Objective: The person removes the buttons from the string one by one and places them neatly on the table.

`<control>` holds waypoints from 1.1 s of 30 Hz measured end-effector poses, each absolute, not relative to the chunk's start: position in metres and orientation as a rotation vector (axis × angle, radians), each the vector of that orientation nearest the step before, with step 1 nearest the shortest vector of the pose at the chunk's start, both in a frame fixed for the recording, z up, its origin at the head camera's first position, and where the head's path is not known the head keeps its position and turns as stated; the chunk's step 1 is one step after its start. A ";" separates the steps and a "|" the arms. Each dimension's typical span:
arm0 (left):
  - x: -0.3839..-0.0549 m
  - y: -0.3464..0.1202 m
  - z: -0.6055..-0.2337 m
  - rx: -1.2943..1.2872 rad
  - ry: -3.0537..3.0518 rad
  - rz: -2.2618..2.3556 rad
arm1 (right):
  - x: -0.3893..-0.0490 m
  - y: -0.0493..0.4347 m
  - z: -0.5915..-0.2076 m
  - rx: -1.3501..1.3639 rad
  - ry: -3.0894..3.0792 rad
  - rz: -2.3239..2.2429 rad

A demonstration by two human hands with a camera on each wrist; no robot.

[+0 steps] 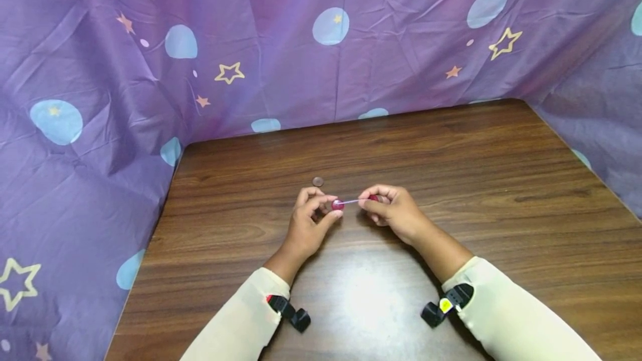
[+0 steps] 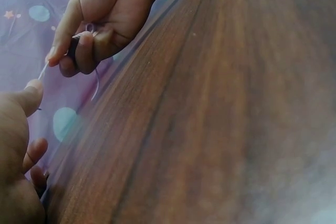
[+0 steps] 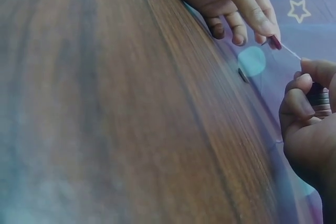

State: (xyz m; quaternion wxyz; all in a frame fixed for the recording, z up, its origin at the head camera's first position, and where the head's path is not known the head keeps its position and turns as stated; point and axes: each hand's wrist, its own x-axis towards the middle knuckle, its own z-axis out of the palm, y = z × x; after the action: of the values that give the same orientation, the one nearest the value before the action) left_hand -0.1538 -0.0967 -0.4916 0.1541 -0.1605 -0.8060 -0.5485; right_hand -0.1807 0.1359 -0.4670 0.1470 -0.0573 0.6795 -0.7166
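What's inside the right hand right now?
The right hand pinches a thin, pale thread, and a stack of discs shows within its curl. The fingers cover part of the stack, so the full count cannot be seen.

Lettering, numbers and brands: none that we can read. Labels: we list one small, roundish yellow sticker [image 1: 446,305] on the black wrist strap [image 1: 464,293] around the cream-coloured fabric right sleeve [image 1: 511,308]; any marking on it is too small for us to make out.
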 end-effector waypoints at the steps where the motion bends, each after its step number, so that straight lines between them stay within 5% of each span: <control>1: -0.154 -0.096 -0.491 -0.463 -2.311 -1.573 | -0.181 0.136 -0.467 -0.162 1.951 -2.069; 33: -0.157 -0.099 -0.490 -0.415 -2.314 -1.544 | -0.186 0.146 -0.465 -0.123 1.831 -2.210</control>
State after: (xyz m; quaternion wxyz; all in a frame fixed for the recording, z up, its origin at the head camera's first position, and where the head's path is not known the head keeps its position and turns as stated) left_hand -0.1569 -0.0985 -0.4900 0.1637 -0.1454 -0.8117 -0.5415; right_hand -0.1862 0.1463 -0.4649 0.1342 -0.0424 0.6317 -0.7623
